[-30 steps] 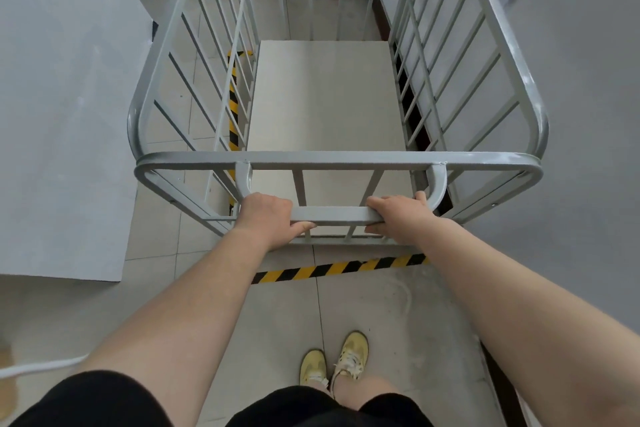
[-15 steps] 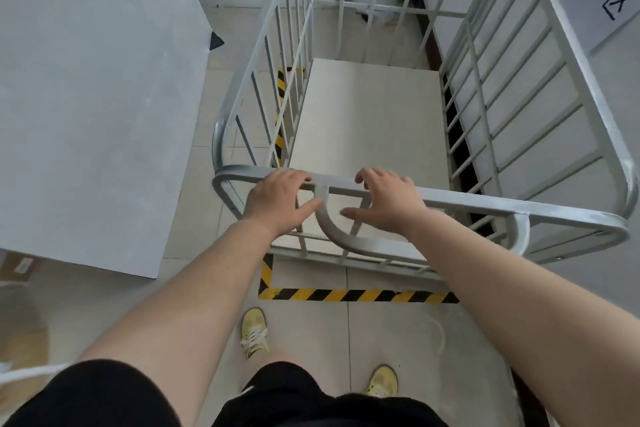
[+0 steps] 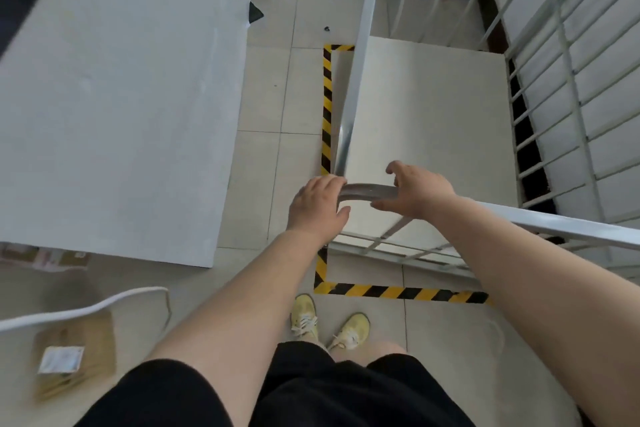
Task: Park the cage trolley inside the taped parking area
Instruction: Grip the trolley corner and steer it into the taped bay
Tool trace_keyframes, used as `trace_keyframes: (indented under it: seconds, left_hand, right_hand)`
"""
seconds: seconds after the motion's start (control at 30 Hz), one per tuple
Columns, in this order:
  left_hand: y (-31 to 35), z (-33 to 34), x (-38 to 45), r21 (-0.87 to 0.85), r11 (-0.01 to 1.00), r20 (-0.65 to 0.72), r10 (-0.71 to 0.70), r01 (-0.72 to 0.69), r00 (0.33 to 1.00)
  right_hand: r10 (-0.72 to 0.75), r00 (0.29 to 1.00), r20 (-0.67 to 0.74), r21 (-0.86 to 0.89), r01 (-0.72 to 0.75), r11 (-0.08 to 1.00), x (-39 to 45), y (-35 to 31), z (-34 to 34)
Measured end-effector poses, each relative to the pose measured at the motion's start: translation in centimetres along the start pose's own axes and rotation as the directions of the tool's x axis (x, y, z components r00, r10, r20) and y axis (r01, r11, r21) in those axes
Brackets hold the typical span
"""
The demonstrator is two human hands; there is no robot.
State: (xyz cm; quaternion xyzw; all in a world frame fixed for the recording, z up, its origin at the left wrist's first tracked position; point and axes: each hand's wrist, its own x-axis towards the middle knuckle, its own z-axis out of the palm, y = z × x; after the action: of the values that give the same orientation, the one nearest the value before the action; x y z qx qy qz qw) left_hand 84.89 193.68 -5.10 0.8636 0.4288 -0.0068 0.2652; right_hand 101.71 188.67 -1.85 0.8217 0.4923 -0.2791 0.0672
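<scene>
While the view tips down over the person's arms, a big white tabletop [image 3: 114,97] fills the left side, and near it on the floor lies a blurred brown package [image 3: 74,355] with a white label, a white curved edge crossing just above it. Moving right, bare floor tiles [image 3: 263,163] run up to the yellow-and-black tape [image 3: 327,107], which goes far along the left side, turns a corner at the far end, and turns again at the near corner to run right under the arms. Now the left hand [image 3: 317,206]: it sits on the rounded near-left corner of the cage trolley [image 3: 426,135], fingers curled over the top rail, thumb underneath. Just beside it, apart by a short stretch of grey rail, the right hand [image 3: 415,192] lies on the same rail with fingers loosely spread, not clearly clamped. Both hands are at the trolley's near-left corner, the pale deck spreading far and right from them. That deck lies right of the left tape line and beyond the near line. On the right, the barred side [image 3: 568,87] of the cage stands close to a grey wall. Yellow shoes [image 3: 329,326] stand near, outside the tape.
</scene>
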Motion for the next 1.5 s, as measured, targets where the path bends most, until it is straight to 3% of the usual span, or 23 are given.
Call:
trace_keyframes:
  seconds: [0.13,0.27,0.37,0.47,0.53,0.7,0.77,0.9,1.07,1.5]
  left_hand:
    - [-0.7,1.3,-0.6,-0.041,0.999,0.108,-0.004,0.009,0.994]
    - [-1.0,1.8,-0.2,-0.086,0.996,0.088,0.014,-0.007,0.996]
    - [-1.5,0.9,1.8,-0.105,0.989,-0.019,0.106,-0.107,0.994]
    - [-2.1,0.1,3.1,-0.277,0.956,-0.042,0.086,-0.095,0.995]
    - [-2.9,-0.1,3.7,-0.366,0.930,0.012,0.028,-0.022,1.000]
    - [-5.0,0.3,4.2,-0.372,0.923,0.311,0.031,0.092,0.950]
    - [-5.1,-0.2,4.5,-0.406,0.908,0.328,0.034,0.108,0.944]
    - [-3.5,-1.3,6.1,-0.502,0.842,0.373,0.007,0.196,0.928]
    - [-2.7,-0.6,7.3,-0.376,0.920,0.261,-0.006,0.107,0.965]
    - [1.0,2.7,4.8,-0.400,0.912,0.394,0.078,0.094,0.916]
  right_hand:
    - [0.046,0.994,0.102,-0.143,-0.031,0.989,1.7,-1.5,1.7]
    - [0.107,0.989,0.103,-0.164,-0.089,0.982,2.7,-2.4,2.0]
    - [0.090,0.987,0.131,-0.051,-0.084,0.995,3.6,-3.7,1.8]
    - [0.052,0.984,0.173,0.062,-0.063,0.996,4.7,-5.2,1.5]
    - [0.084,0.978,0.191,0.121,-0.108,0.987,5.3,-5.9,1.5]
    - [0.265,0.924,0.275,-0.013,-0.272,0.962,5.6,-5.4,1.3]
    - [0.281,0.930,0.236,0.032,-0.296,0.955,4.9,-5.0,1.5]
    - [0.255,0.964,0.081,-0.049,-0.252,0.967,4.1,-5.1,2.6]
    - [0.246,0.969,-0.006,-0.107,-0.246,0.963,3.6,-3.8,3.5]
    - [0.259,0.966,0.019,-0.241,-0.247,0.939,-0.7,1.1,5.1]
